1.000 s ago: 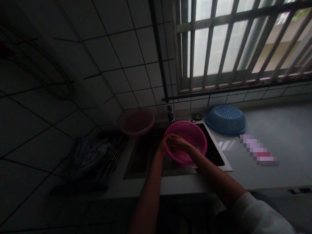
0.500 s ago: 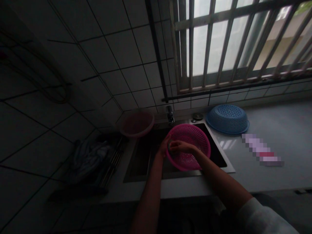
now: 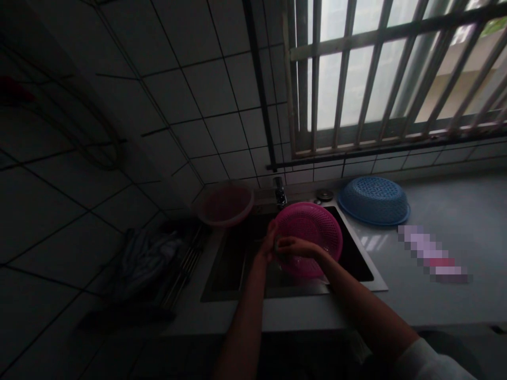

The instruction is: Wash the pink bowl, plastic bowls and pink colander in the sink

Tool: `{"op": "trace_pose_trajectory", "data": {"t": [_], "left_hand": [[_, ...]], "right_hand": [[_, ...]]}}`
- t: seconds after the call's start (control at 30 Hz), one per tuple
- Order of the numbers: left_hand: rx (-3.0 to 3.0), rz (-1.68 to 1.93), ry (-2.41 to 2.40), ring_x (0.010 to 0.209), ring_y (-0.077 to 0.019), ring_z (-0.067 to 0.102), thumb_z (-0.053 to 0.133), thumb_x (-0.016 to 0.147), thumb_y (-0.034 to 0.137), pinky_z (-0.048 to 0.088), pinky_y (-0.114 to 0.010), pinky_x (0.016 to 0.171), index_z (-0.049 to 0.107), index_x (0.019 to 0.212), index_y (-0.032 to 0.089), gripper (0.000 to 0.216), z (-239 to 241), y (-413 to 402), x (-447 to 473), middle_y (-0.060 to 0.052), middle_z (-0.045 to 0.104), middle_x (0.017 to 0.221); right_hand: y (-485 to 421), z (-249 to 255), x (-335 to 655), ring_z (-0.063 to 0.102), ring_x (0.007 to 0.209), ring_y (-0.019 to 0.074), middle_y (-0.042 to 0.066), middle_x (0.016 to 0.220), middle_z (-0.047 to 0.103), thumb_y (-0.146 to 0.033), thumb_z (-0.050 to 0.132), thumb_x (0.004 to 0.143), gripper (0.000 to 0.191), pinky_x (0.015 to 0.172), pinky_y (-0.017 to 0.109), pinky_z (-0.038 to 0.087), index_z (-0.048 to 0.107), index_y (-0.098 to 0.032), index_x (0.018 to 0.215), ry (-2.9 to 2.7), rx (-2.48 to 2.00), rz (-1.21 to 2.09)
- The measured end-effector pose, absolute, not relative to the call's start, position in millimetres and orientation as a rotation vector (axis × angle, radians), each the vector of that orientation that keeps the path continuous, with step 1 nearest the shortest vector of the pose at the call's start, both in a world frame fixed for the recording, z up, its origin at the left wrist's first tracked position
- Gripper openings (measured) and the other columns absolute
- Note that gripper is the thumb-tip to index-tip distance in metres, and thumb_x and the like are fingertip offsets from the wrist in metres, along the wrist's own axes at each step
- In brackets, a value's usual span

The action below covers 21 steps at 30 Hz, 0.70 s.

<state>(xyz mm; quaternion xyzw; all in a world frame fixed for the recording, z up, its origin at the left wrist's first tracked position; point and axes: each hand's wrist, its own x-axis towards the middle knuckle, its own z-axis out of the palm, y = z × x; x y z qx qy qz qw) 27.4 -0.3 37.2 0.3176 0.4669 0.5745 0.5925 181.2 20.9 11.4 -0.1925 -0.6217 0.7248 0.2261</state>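
A bright pink plastic colander sits tilted over the sink, its perforated inside facing me. My left hand grips its left rim from outside, fingers along the edge. Bent inward over that same rim, my right hand presses a small dark greenish pad against it. The pad is mostly covered by my fingers, and the dim light blurs its details. Beneath the colander lies the dark metal sink, with the faucet just behind.
An upturned blue basket rests on the counter right of the sink, near a pixelated patch. At the left stand a pale pink basin, a metal rack and a striped cloth. A barred window is behind.
My view has shifted slightly, so everything sits a little lower. Both hands stay at the colander's left rim, and the right hand with the pad has moved slightly along it.
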Motion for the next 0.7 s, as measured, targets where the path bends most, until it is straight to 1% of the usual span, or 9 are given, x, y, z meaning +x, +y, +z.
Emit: {"op": "trace_pose_trajectory", "data": {"t": [0.07, 0.13, 0.23, 0.3, 0.4, 0.47, 0.53, 0.6, 0.7], "left_hand": [[0.76, 1.251, 1.058, 0.121, -0.0289, 0.067, 0.087, 0.077, 0.055, 0.049, -0.039, 0.108, 0.078, 0.108, 0.023, 0.046, 37.7, -0.6, 29.0, -0.008, 0.079, 0.116], [0.754, 1.167, 1.01, 0.12, -0.0312, 0.068, 0.085, 0.078, 0.057, 0.049, -0.043, 0.109, 0.079, 0.108, 0.02, 0.048, 38.3, -1.8, 33.0, -0.01, 0.08, 0.114], [0.729, 1.179, 0.919, 0.119, -0.0309, 0.069, 0.084, 0.081, 0.056, 0.048, -0.045, 0.111, 0.078, 0.114, 0.02, 0.05, 39.5, -3.8, 39.7, -0.011, 0.079, 0.118], [0.718, 1.206, 0.88, 0.119, -0.03, 0.07, 0.085, 0.081, 0.053, 0.049, -0.045, 0.111, 0.077, 0.117, 0.021, 0.049, 40.1, -4.2, 42.0, -0.011, 0.079, 0.12], [0.711, 1.256, 0.925, 0.117, -0.0283, 0.07, 0.086, 0.079, 0.049, 0.05, -0.042, 0.108, 0.076, 0.115, 0.022, 0.046, 39.8, -3.3, 39.5, -0.008, 0.079, 0.118], [0.724, 1.297, 1.011, 0.118, -0.0273, 0.069, 0.086, 0.078, 0.048, 0.05, -0.039, 0.107, 0.077, 0.112, 0.022, 0.043, 39.1, -1.7, 35.0, -0.007, 0.078, 0.119], [0.754, 1.335, 1.09, 0.122, -0.0271, 0.067, 0.087, 0.077, 0.047, 0.048, -0.037, 0.109, 0.079, 0.107, 0.022, 0.04, 38.4, 0.5, 31.1, -0.007, 0.078, 0.121], [0.774, 1.338, 1.113, 0.123, -0.0281, 0.066, 0.088, 0.075, 0.047, 0.047, -0.038, 0.11, 0.08, 0.102, 0.021, 0.039, 37.8, 2.8, 30.2, -0.007, 0.078, 0.119], [0.783, 1.308, 1.034, 0.122, -0.0295, 0.068, 0.088, 0.073, 0.052, 0.046, -0.041, 0.113, 0.08, 0.102, 0.021, 0.043, 37.0, 4.9, 35.1, -0.009, 0.08, 0.115]], "right_hand": [[21.1, 11.5, 181.0, 0.059, 0.073, 0.0162, 0.002, 0.087, 0.069, -0.041, 0.086, 0.074, 0.033, 0.066, 0.028, 0.048, 0.07, -0.02, 0.092, -1.702, -0.542, 1.97], [26.9, 13.8, 182.2, 0.058, 0.073, 0.0162, 0.002, 0.088, 0.069, -0.044, 0.083, 0.075, 0.035, 0.067, 0.028, 0.048, 0.069, -0.02, 0.095, -1.563, -0.579, 1.847], [39.5, 18.3, 185.9, 0.058, 0.075, 0.0154, 0.001, 0.089, 0.067, -0.046, 0.078, 0.079, 0.033, 0.07, 0.027, 0.049, 0.065, -0.021, 0.095, -1.244, -0.671, 1.578], [43.7, 19.3, 188.1, 0.059, 0.078, 0.0152, 0.0, 0.09, 0.066, -0.045, 0.077, 0.08, 0.031, 0.073, 0.026, 0.05, 0.064, -0.022, 0.095, -1.147, -0.68, 1.505], [37.8, 16.4, 187.8, 0.06, 0.077, 0.0155, 0.001, 0.09, 0.067, -0.042, 0.081, 0.077, 0.031, 0.072, 0.027, 0.051, 0.068, -0.021, 0.095, -1.33, -0.616, 1.694], [29.5, 13.2, 185.1, 0.06, 0.075, 0.0159, 0.001, 0.09, 0.069, -0.04, 0.084, 0.074, 0.033, 0.071, 0.028, 0.051, 0.07, -0.02, 0.096, -1.542, -0.56, 1.889], [23.5, 11.6, 181.9, 0.061, 0.075, 0.0165, 0.002, 0.09, 0.07, -0.04, 0.086, 0.072, 0.034, 0.07, 0.029, 0.052, 0.072, -0.019, 0.095, -1.682, -0.527, 1.99], [23.2, 13.1, 180.1, 0.061, 0.077, 0.0167, 0.003, 0.092, 0.07, -0.041, 0.086, 0.073, 0.035, 0.071, 0.029, 0.052, 0.072, -0.019, 0.096, -1.656, -0.527, 1.957], [32.6, 20.6, 182.2, 0.059, 0.077, 0.0156, 0.001, 0.092, 0.069, -0.043, 0.082, 0.076, 0.033, 0.071, 0.027, 0.051, 0.069, -0.021, 0.097, -1.369, -0.591, 1.729]]}}
